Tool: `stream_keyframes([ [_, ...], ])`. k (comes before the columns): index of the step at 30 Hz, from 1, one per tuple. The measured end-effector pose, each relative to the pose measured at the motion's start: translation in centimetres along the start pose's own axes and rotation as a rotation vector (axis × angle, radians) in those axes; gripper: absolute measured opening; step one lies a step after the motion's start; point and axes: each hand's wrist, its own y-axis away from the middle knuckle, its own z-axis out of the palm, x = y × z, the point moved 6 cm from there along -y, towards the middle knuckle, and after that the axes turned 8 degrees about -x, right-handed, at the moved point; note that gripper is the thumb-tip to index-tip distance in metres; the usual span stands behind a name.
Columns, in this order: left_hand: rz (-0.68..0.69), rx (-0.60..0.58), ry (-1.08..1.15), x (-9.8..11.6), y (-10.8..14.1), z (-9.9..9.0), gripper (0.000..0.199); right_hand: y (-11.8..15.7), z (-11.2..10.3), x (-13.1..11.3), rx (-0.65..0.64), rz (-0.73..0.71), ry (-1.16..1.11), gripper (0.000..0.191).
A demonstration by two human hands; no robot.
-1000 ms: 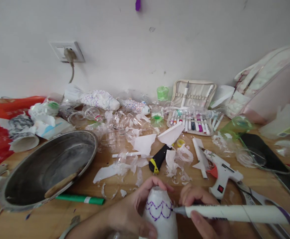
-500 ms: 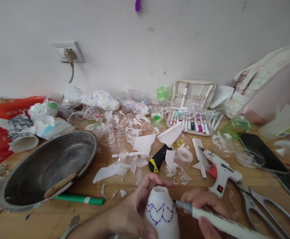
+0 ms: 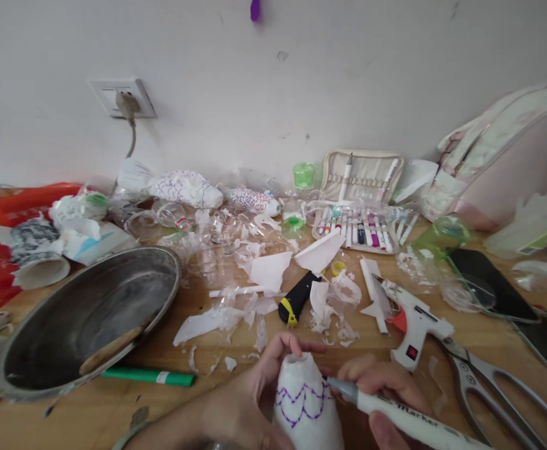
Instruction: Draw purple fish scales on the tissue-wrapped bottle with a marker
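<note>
At the bottom middle, my left hand (image 3: 254,400) is wrapped round the side of a white paper-covered bottle shape (image 3: 307,412). The shape stands with its narrow open end up, and purple dashed scallop lines run across it. My right hand (image 3: 390,387) grips a white marker (image 3: 404,412) with a grey tip section. The dark tip touches or nearly touches the right side of the shape, at the end of the scallop line. Part of the left fingers is hidden behind the shape.
A metal basin (image 3: 90,312) with a wooden handle in it stands left, by a green tube (image 3: 149,375). A black-and-yellow cutter (image 3: 296,300) lies ahead among paper scraps. Right are a glue gun (image 3: 418,325) and scissors (image 3: 493,387). Behind are fish shapes (image 3: 186,189) and a marker case (image 3: 357,234).
The marker tip has shifted slightly left along the shape's right side, and the purple line there looks a little longer. The shape has tilted slightly. The whole view has moved a little.
</note>
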Motion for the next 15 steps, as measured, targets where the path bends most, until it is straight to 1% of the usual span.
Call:
stream_keyframes([
  [2, 0.006, -0.001, -0.005, 0.1, 0.0, 0.0, 0.069, 0.1, 0.2, 0.3, -0.077, 0.006, -0.041, 0.011],
  [4, -0.009, 0.002, -0.026, 0.1, 0.1, 0.0, 0.067, 0.2, 0.3, 0.4, -0.119, -0.009, -0.04, 0.011],
  [9, -0.07, 0.029, -0.076, -0.1, 0.5, -0.3, 0.062, 0.0, 0.3, -0.2, -0.06, -0.113, 0.039, 0.013],
  [12, -0.059, 0.055, -0.07, 0.0, 0.6, -0.6, 0.054, -0.2, 0.5, -0.7, -0.062, -0.108, 0.101, 0.013],
  [15, -0.027, 0.066, -0.056, 0.0, 0.6, -0.9, 0.05, -0.2, 0.2, -1.0, -0.033, -0.115, 0.072, 0.012],
])
